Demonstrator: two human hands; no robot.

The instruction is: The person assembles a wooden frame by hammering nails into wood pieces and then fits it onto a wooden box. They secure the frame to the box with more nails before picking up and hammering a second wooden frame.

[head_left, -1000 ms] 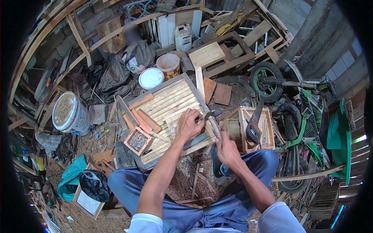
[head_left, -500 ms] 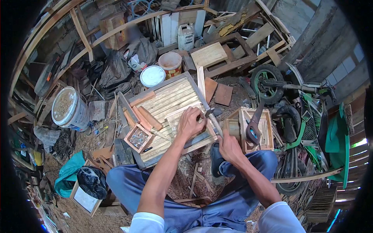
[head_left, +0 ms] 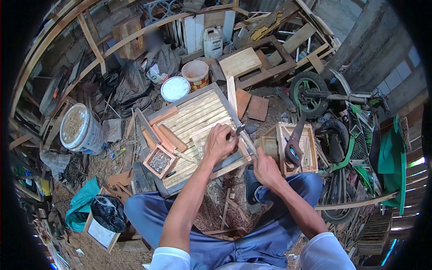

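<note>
My right hand (head_left: 266,169) is wrapped round the wooden handle of a hammer (head_left: 247,143), whose dark head is beside the fingers of my left hand. My left hand (head_left: 220,143) has its thumb and fingertips pinched together over a small wooden piece (head_left: 203,135); what they pinch is too small to make out. Both are above a slatted wooden panel (head_left: 198,108) with a grey frame. On the panel's left part are reddish wood strips (head_left: 172,137), a small square box of nails (head_left: 159,161) and a black pen (head_left: 170,174).
A wooden box (head_left: 297,148) with a handsaw (head_left: 295,146) stands to the right, near a green motorcycle (head_left: 355,139). Behind the panel are a white-lidded bucket (head_left: 175,89) and an open bucket (head_left: 195,74). A large bucket (head_left: 81,128) of shavings is at the left.
The hammer and my right hand have shifted only slightly beside my left hand, which keeps its pinch. The camera view has moved a little.
</note>
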